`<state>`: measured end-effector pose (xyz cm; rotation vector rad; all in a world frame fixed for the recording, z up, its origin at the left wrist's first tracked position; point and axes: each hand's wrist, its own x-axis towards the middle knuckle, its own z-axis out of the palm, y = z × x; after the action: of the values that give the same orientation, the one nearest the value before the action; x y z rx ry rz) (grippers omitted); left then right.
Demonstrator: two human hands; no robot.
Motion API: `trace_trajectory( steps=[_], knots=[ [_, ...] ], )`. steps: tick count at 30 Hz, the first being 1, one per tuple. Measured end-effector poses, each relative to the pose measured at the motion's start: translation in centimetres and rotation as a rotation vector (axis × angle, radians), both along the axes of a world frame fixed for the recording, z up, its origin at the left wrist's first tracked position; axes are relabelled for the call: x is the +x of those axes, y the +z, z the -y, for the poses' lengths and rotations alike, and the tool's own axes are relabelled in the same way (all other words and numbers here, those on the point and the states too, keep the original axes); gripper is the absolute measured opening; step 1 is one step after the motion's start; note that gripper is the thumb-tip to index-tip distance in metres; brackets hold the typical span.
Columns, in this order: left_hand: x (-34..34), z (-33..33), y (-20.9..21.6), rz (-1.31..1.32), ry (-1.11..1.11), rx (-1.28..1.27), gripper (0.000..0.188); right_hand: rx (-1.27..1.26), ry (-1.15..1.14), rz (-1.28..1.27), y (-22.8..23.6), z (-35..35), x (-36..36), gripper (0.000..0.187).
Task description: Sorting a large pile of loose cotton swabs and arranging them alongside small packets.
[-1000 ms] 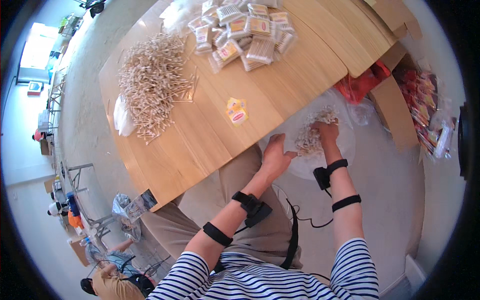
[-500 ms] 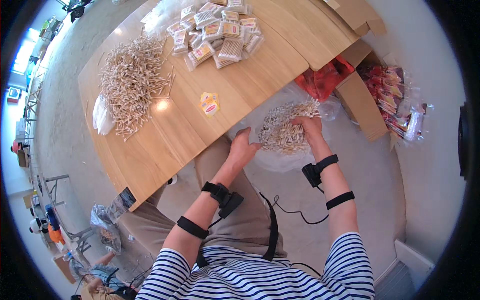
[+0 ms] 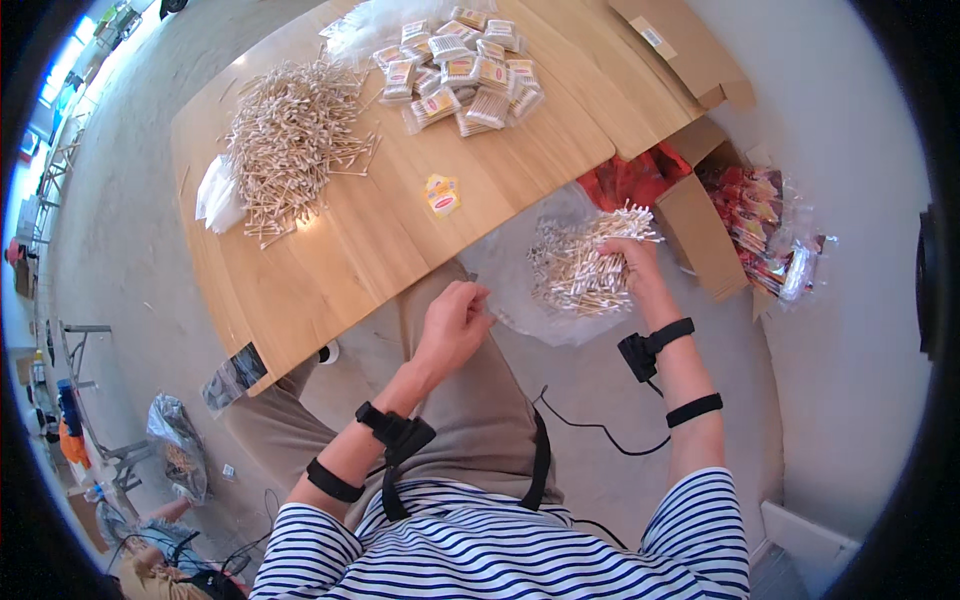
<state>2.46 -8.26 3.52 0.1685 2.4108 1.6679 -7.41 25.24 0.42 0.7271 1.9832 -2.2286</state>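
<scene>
The right hand (image 3: 630,262) grasps cotton swabs (image 3: 590,272) at the clear bag (image 3: 558,328) beside the table (image 3: 375,245), the left hand (image 3: 455,322) is curled, its hold unclear, and filled packets (image 3: 490,104) lie done while a loose pile (image 3: 292,135) remains unpacked

The swabs (image 3: 582,270) are white-tipped tan, the shirt (image 3: 470,550) navy-and-white striped, the trousers (image 3: 475,415) beige.

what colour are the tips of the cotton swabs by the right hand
The cotton swabs by the right hand have white tips, best seen in the head view.
</scene>
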Motion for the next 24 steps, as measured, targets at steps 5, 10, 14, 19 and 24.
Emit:
trace_trajectory(
  steps=[5,10,14,19,24],
  knots=[
    [1.8,1.1,-0.3,-0.102,0.023,0.104,0.031,0.019,0.004,0.09,4.6,-0.7,-0.5,0.033],
    [2.2,1.3,-1.2,-0.184,0.033,0.192,0.03,-0.001,0.083,0.162,12.8,0.6,-1.3,0.023],
    [2.9,2.6,-2.6,-0.217,0.086,0.27,0.026,0.241,0.269,-0.197,21.2,7.8,0.0,0.022],
    [2.7,1.9,-2.4,-0.233,0.062,0.386,0.023,0.09,0.335,-0.028,28.5,9.5,-8.4,0.025],
    [2.9,3.0,-3.3,-0.235,0.079,0.45,0.021,0.169,0.379,-0.016,30.8,20.9,-22.9,0.019]
  ],
)
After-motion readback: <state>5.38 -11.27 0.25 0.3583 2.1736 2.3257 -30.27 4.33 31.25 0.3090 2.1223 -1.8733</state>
